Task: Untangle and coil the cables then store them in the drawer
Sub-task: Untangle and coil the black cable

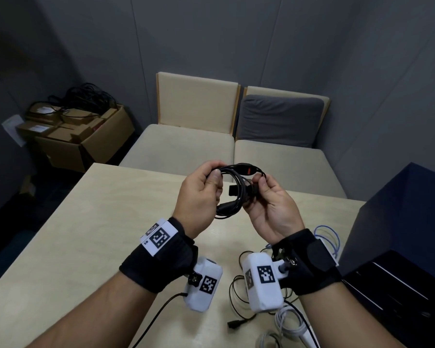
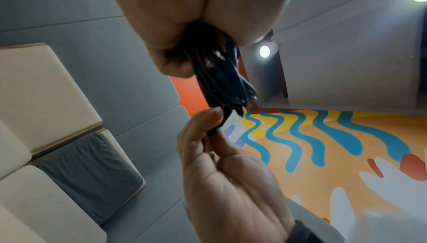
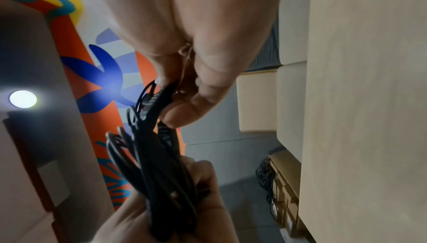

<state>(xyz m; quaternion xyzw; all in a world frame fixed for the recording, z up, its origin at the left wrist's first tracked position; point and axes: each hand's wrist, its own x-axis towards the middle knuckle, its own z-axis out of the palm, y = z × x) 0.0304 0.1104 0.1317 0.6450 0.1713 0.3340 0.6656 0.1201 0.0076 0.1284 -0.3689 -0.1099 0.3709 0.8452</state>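
Item, as I log it: one black coiled cable bundle, centre frame, above the pale wooden table. Left hand grips the loops; right hand pinches the opposite side.

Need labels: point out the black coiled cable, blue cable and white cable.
black coiled cable (image 1: 238, 194): head view, middle strands.
blue cable (image 1: 337, 243): head view, loop's right side.
white cable (image 1: 281, 318): head view, coil's left bend.

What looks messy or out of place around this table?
Nothing looks damaged, but loose cables sprawl untidily on the light wooden table: a thin black cable, a white cable and a pale blue cable. The left hand and right hand hold a coiled black cable. A black cable tangle heaps on cardboard boxes in the corner.
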